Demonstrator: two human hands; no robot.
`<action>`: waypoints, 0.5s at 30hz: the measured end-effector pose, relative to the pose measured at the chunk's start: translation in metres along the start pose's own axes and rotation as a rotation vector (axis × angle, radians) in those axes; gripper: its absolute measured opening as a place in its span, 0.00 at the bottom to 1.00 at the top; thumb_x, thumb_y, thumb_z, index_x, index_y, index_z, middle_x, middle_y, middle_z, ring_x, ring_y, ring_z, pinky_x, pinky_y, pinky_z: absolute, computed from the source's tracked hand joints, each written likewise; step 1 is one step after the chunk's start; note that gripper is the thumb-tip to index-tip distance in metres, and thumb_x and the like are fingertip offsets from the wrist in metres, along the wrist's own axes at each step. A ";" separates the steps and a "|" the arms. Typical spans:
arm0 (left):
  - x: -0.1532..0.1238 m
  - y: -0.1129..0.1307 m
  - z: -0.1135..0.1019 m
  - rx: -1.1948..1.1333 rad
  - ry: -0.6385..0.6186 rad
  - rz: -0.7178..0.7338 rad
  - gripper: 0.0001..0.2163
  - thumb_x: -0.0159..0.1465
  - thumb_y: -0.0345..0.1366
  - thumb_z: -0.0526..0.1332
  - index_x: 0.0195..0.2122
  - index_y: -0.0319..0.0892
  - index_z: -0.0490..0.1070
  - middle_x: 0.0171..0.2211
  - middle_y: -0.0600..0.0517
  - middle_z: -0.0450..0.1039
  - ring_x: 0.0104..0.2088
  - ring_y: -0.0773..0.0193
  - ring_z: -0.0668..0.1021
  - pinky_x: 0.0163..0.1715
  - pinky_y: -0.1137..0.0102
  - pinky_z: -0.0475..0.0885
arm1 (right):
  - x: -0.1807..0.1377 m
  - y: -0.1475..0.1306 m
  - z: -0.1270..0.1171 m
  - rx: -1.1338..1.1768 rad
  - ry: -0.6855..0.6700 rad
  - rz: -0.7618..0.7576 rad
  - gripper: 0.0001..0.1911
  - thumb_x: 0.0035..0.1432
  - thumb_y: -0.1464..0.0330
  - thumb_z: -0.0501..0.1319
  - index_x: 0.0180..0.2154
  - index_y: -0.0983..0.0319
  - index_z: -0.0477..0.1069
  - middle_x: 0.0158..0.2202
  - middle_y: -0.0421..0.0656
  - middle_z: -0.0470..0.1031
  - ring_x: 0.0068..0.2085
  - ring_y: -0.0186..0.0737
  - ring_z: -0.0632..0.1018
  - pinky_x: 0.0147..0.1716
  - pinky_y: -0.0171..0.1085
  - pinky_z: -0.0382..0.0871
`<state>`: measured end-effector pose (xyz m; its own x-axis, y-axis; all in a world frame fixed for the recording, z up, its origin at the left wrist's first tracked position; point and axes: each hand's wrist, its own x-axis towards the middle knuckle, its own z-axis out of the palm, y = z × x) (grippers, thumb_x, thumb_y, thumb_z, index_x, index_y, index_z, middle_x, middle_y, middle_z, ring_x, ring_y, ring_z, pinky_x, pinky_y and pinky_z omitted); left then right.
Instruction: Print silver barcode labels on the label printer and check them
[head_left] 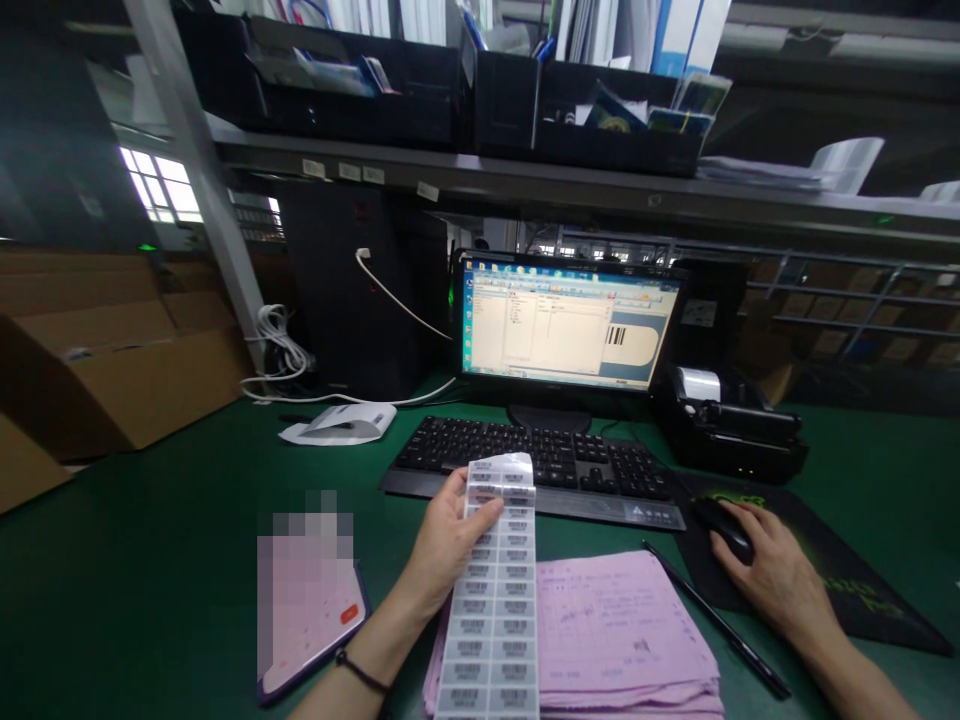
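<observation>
My left hand [454, 535] is closed on a long strip of barcode labels [489, 640], thumb on its front near the top. The strip hangs down over a stack of pink paper forms [622, 630] and runs out of the bottom of the view. Over on the right, my right hand [772, 560] rests curled on a black computer mouse [721, 528], which sits on a dark mouse pad [847, 590]. Between the forms and the pad lies a black pen [720, 625]. Behind the strip is a black keyboard [540, 465].
A lit monitor [562, 320] stands behind the keyboard, with a black label printer [731, 425] to its right. On the left are a phone [311, 610], a folded white label piece [341, 424] and cardboard boxes [150, 370]. A shelf [525, 172] with black bins spans above.
</observation>
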<state>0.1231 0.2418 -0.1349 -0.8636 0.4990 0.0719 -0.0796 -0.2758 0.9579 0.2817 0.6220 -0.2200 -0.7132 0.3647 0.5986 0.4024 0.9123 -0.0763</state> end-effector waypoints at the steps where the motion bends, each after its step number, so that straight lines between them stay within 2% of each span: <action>1: 0.000 0.000 0.000 0.001 -0.004 -0.002 0.19 0.56 0.37 0.65 0.45 0.42 0.59 0.33 0.51 0.77 0.28 0.64 0.78 0.30 0.71 0.74 | 0.000 -0.001 0.000 0.001 0.003 -0.003 0.25 0.55 0.55 0.53 0.52 0.59 0.65 0.48 0.49 0.68 0.46 0.50 0.73 0.46 0.47 0.71; 15: 0.000 0.002 -0.002 0.044 -0.028 -0.025 0.19 0.57 0.40 0.64 0.46 0.43 0.59 0.35 0.48 0.77 0.26 0.62 0.78 0.28 0.68 0.73 | -0.001 -0.006 0.000 0.035 0.030 -0.034 0.22 0.57 0.58 0.53 0.52 0.58 0.64 0.49 0.49 0.67 0.48 0.49 0.73 0.47 0.46 0.70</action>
<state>0.1218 0.2402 -0.1335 -0.8472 0.5284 0.0554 -0.0780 -0.2268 0.9708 0.2794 0.6164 -0.2202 -0.7087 0.3280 0.6246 0.3572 0.9303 -0.0833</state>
